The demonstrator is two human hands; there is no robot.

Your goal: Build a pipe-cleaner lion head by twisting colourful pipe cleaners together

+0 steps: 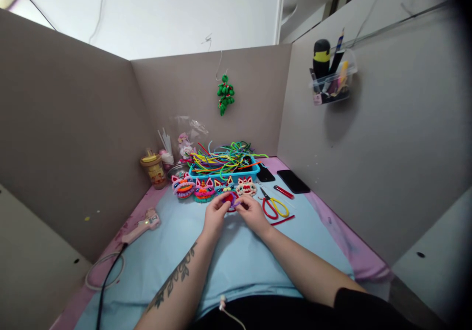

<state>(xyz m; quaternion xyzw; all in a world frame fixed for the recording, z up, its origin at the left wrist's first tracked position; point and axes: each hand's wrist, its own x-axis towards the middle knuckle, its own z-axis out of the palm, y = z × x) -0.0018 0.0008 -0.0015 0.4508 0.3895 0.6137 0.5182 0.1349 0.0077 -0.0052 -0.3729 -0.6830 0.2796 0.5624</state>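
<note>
My left hand (217, 211) and my right hand (252, 213) meet over the middle of the table. Both are closed on a small red and purple pipe-cleaner piece (231, 200), partly covered by my fingers. Just behind them stands a row of several fuzzy animal heads made of pipe cleaners, among them a pink and orange one (204, 190) and a white and red one (246, 186). To the right of my right hand lie scissors (270, 207) with one red and one yellow handle, blades apart. A red pipe cleaner (282, 220) rests just in front of them.
A blue basket (221, 175) heaped with coloured pipe cleaners stands at the back. On the right are a black phone (293, 181) and a red cutter (283, 192). A pink glue gun (143, 225) with its cable lies left, near a lidded cup (155, 171). Partition walls enclose three sides.
</note>
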